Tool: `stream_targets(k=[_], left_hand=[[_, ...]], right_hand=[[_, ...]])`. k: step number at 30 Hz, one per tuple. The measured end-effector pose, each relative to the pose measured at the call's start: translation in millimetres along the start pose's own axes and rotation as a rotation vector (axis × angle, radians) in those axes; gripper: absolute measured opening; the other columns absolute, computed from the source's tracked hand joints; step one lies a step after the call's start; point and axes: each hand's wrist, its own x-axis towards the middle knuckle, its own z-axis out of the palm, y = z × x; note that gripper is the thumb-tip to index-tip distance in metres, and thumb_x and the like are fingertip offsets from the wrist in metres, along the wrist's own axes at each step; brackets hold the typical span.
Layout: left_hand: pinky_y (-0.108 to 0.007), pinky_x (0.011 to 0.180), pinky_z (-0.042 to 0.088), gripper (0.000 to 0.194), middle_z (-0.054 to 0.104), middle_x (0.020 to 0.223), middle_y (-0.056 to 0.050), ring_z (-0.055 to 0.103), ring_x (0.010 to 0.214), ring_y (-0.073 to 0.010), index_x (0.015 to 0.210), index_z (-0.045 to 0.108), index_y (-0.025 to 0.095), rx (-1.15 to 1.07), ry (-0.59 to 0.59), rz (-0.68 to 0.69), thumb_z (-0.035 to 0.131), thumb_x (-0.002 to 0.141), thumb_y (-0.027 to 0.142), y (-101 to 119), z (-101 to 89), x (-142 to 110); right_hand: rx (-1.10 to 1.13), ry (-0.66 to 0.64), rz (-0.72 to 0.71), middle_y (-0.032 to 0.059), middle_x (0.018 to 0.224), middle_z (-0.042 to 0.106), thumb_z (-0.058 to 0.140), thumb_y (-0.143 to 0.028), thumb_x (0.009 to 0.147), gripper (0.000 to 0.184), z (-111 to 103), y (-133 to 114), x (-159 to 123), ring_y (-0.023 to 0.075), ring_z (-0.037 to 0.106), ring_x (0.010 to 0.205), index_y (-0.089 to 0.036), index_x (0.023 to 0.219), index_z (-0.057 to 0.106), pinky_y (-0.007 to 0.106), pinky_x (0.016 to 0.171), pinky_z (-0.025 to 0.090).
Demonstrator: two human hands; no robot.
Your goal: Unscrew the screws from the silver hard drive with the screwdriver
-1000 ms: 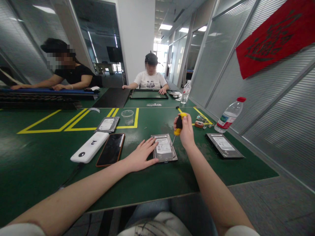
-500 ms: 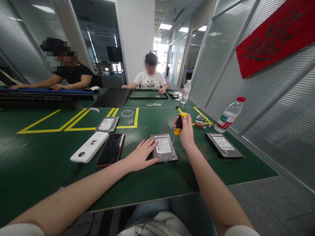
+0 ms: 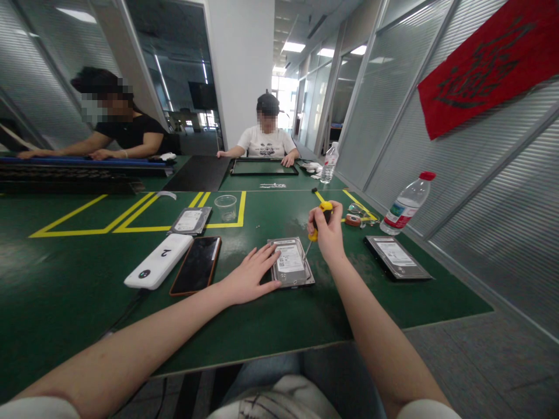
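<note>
A hard drive [image 3: 290,259] with a white label lies flat on the green table in front of me. My left hand [image 3: 252,277] rests on its left side, fingers spread and stretched over the edge. A screwdriver [image 3: 325,206] with a yellow and black handle is wrapped in the closed fingers of my right hand [image 3: 331,235]. Its shaft slants down to the right part of the drive's top; the exact contact of the tip is too small to make out. Further right lies another hard drive [image 3: 396,257], and a third hard drive [image 3: 189,220] is at the back left.
Left of my left hand lie a phone [image 3: 196,266] and a white power bank [image 3: 158,262] with a cable. A clear plastic cup [image 3: 226,208] stands behind. A water bottle [image 3: 406,203] and a tape roll [image 3: 353,220] are at right. Two people work across the table.
My right hand's fingers have shifted around the screwdriver handle, the thumb now lying across its black part. The left hand and the drive have stayed in place.
</note>
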Motion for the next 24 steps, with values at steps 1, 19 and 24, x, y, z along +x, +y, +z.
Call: stream_targets(k=[1,19,24], left_hand=[[-0.053,0.119,0.014,0.078,0.014,0.161,-0.015,0.011,0.150,-0.0301,0.155,0.019,0.017,-0.001,0.002,0.003,0.038,0.095,0.063,0.3,-0.3,0.0],[-0.053,0.119,0.014,0.078,0.014,0.161,-0.014,0.012,0.149,-0.0297,0.156,0.017,0.021,-0.011,0.024,0.024,0.036,0.095,0.066,-3.1,2.4,-0.3],[-0.053,0.119,0.014,0.077,0.014,0.161,-0.014,0.012,0.150,-0.0294,0.156,0.016,0.021,-0.008,0.028,0.026,0.035,0.095,0.065,-3.0,2.7,-0.5]], right_hand=[[0.019,-0.011,0.008,-0.0094,0.068,0.053,0.057,-0.055,0.084,0.034,0.0,-0.1,0.0,0.0055,0.045,0.044,-0.029,0.094,0.038,0.018,0.042,0.036],[-0.006,-0.012,0.013,-0.0050,0.070,0.052,0.043,-0.063,0.088,0.036,-0.6,-1.3,-2.6,0.0078,0.047,0.050,-0.028,0.093,0.051,0.020,0.044,0.037],[0.001,-0.013,0.016,-0.0051,0.070,0.052,0.043,-0.063,0.088,0.036,-0.6,-1.4,-2.9,0.0074,0.046,0.049,-0.028,0.094,0.051,0.019,0.043,0.036]])
